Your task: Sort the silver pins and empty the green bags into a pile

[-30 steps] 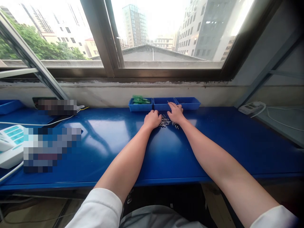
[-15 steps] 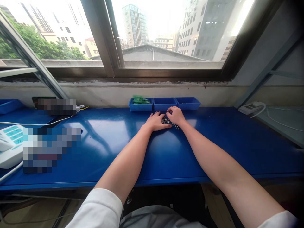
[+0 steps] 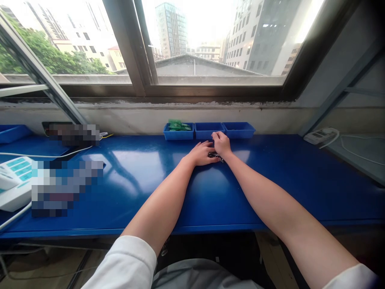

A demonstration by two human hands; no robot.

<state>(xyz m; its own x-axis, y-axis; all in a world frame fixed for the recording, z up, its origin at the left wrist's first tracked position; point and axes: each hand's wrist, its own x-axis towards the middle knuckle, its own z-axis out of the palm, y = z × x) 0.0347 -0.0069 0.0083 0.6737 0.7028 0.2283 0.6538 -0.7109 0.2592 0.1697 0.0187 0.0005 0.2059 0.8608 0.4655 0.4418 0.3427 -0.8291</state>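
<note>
My left hand (image 3: 201,153) lies palm down on the blue table, fingers stretched and thumb apart, along the left side of a small pile of screw-like metal pieces (image 3: 213,155). Close by on the right, my right hand (image 3: 221,144) is curled with its fingertips pressed together, just in front of the bins. Whatever it may be holding is hidden. Both hands cover part of the pile. Behind them stand a blue bin (image 3: 177,135) with green packets (image 3: 179,125) in it, a middle blue bin (image 3: 202,135) and a right blue bin (image 3: 243,133).
The bins stand against the wall beneath the window. To the left are a white power strip (image 3: 18,176), cables and blurred-out items on the blue table (image 3: 144,212). A white device (image 3: 319,135) with a cable sits at the far right, near a metal shelf post.
My right hand has risen slightly toward the bins, its fingers still curled. My left hand has shifted a little to the right, and less of the pile shows between the hands.
</note>
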